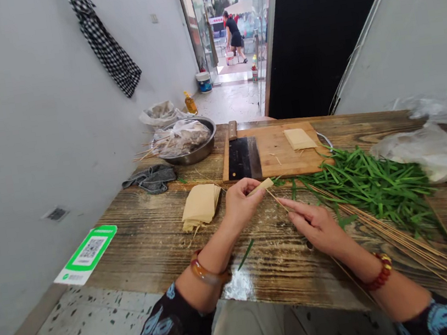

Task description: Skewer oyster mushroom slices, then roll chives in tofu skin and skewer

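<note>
My left hand (244,203) pinches a rolled sheet of tofu skin (266,184) above the middle of the wooden table. In my right hand (315,225) is a thin bamboo skewer (282,205), its tip at the roll; whether it has pierced the sheet I cannot tell. The skewer's rear end runs back under my right wrist. A stack of pale tofu skin sheets (201,206) lies left of my left hand. To the right, loose bamboo skewers (399,237) lie beside a heap of green chives (379,184).
Behind my hands lies a cutting board (277,168) with a cleaver (243,158) and more tofu skin (300,139). A metal bowl (204,150) holds bagged skewers. A grey cloth (152,178) and plastic bags (432,146) flank the table. Outside the doorway, a person (233,33) bends over.
</note>
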A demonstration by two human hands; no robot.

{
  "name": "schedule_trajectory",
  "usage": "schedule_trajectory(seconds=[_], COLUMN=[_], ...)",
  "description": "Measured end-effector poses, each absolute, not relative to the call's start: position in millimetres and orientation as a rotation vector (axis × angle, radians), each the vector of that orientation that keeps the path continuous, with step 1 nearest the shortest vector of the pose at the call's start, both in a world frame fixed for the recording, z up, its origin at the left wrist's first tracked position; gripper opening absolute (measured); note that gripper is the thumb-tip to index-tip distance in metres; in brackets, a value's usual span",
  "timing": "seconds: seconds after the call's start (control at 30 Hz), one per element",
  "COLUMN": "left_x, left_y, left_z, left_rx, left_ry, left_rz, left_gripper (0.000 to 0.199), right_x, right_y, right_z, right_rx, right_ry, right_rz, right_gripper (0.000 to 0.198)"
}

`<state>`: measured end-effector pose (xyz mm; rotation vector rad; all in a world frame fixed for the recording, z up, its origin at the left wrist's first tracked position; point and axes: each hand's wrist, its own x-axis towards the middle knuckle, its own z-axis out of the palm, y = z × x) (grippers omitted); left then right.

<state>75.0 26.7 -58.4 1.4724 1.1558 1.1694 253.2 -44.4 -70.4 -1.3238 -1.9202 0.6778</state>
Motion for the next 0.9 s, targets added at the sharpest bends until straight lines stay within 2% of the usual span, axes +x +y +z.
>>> schedule_trajectory(seconds=[0.9], left_x=[76.7], left_y=[18.4], left_z=[-52.5], left_rx=[1.908], left_ry=[1.298], left_rz=[1.196], left_gripper=[0.002], right_x=[256.7], right_y=[-40.3], right_z=[-78.4], right_rx=[-1.319], right_ry=[-1.899], right_rz=[0.688], right_gripper=[0.045])
